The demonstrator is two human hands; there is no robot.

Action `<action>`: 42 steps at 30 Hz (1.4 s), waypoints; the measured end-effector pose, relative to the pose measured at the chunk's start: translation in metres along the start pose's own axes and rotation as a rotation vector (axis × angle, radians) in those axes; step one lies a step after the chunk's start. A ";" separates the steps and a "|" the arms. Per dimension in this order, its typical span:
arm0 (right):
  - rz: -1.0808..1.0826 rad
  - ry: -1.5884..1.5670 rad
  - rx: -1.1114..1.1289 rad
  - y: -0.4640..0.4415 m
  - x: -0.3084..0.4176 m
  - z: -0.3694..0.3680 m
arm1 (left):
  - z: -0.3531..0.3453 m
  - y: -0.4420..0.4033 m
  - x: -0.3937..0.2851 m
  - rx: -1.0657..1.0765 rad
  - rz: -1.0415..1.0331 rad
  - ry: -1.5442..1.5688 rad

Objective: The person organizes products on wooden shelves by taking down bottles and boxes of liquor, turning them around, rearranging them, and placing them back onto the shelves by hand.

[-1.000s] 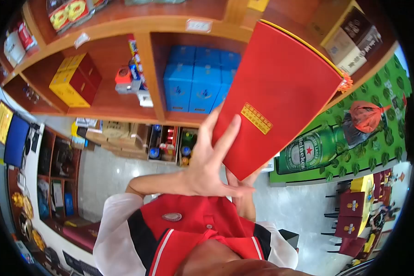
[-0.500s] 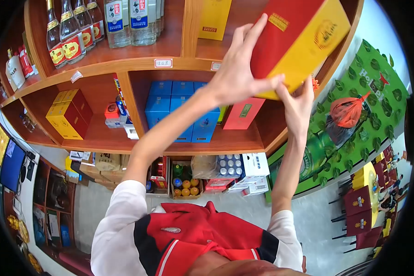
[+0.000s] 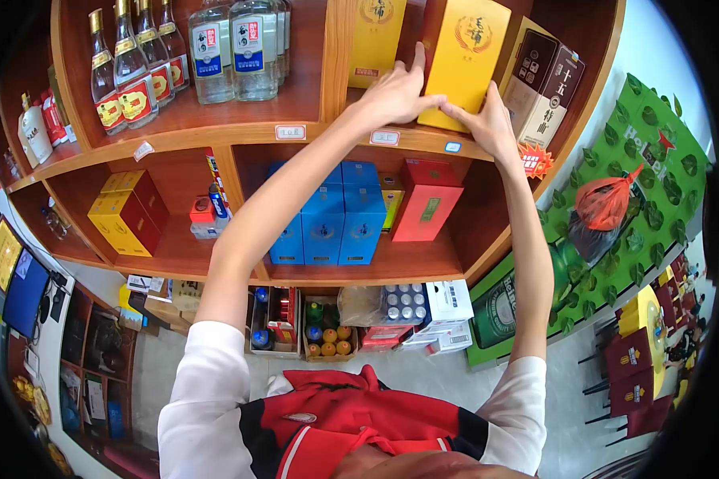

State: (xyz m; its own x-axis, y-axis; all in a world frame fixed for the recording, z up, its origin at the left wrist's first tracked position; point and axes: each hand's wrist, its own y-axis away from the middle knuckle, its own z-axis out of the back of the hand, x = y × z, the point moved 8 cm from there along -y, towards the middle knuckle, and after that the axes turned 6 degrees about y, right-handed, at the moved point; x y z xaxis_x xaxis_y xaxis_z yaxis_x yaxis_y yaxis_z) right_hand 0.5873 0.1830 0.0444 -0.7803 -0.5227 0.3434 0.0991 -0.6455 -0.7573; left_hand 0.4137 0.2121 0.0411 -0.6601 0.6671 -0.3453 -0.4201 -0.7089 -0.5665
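Observation:
A yellow liquor box with a dark red side stands upright on the upper shelf, near its front edge. My left hand is closed against its left side, fingers up along the red face and thumb at the lower front corner. At the lower right corner, my right hand grips it, with the thumb on the front and the other fingers partly hidden. Another yellow box stands behind my left hand. To the right is a brown and cream box.
Glass bottles fill the upper left compartment. The shelf below holds blue boxes, a pink-red box and yellow-red boxes. Price tags line the shelf edge. Cartons and cans sit underneath. A green panel stands at right.
The yellow and red box has come down from a raised tilt to upright on the upper shelf, with both hands still on it. The brown and cream box now shows. The view has shifted slightly.

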 end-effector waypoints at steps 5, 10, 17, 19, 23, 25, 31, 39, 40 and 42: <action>-0.066 0.120 0.057 -0.044 -0.029 -0.026 | -0.002 0.027 0.008 -0.093 0.043 0.023; -0.051 0.108 0.191 -0.086 -0.037 -0.068 | 0.042 0.158 -0.063 -0.437 -0.434 0.133; -0.010 0.159 0.189 -0.126 -0.081 -0.107 | 0.043 0.348 -0.015 -0.585 -0.543 0.162; -0.023 0.097 0.140 -0.124 -0.097 -0.112 | 0.040 0.376 0.031 -0.609 -0.372 0.119; 0.008 0.007 0.344 -0.101 -0.047 -0.099 | 0.036 0.414 0.141 -0.634 0.137 0.025; -0.093 0.177 0.145 -0.086 -0.032 -0.064 | 0.055 0.447 0.202 -0.702 0.333 -0.044; 0.169 -0.088 -0.375 0.054 0.121 -0.014 | 0.149 0.537 0.377 -0.793 0.685 -0.533; 0.473 -0.020 0.076 0.204 0.237 -0.156 | 0.224 0.569 0.522 -0.837 0.823 -0.723; 0.398 -0.068 0.144 0.212 0.239 -0.179 | 0.220 0.573 0.526 -0.857 0.816 -0.697; 0.244 -0.155 0.276 0.233 0.242 -0.223 | 0.217 0.575 0.514 -0.878 0.800 -0.824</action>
State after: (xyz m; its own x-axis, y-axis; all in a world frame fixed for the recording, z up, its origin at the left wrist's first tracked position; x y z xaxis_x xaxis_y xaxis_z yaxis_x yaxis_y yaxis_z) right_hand 0.2840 0.0305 -0.1734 -0.6130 -0.7433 0.2679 0.4486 -0.6065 -0.6564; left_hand -0.3020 0.0982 -0.3000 -0.8224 -0.3676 -0.4342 0.5377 -0.2526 -0.8044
